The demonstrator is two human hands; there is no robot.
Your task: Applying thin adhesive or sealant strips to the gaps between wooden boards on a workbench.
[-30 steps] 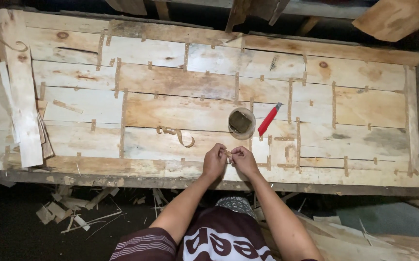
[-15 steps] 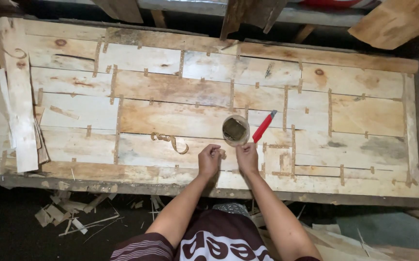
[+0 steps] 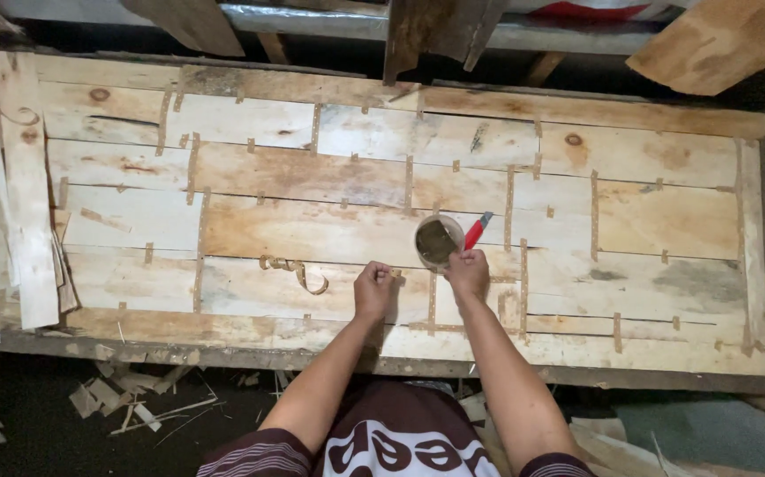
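Both arms stretch forward, bare to the sleeves. Left hand (image 3: 373, 290) curls into a loose fist; right hand (image 3: 468, 272) sits just beside it, fingers bunched.

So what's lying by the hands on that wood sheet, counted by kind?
Hands: 2, left and right
Round cups: 1
Red-handled tools: 1
Curled strips: 1
Total: 5

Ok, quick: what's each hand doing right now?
Left hand: closed in a fist on the wood panel; contents hidden.
Right hand: closed, beside the small cup.
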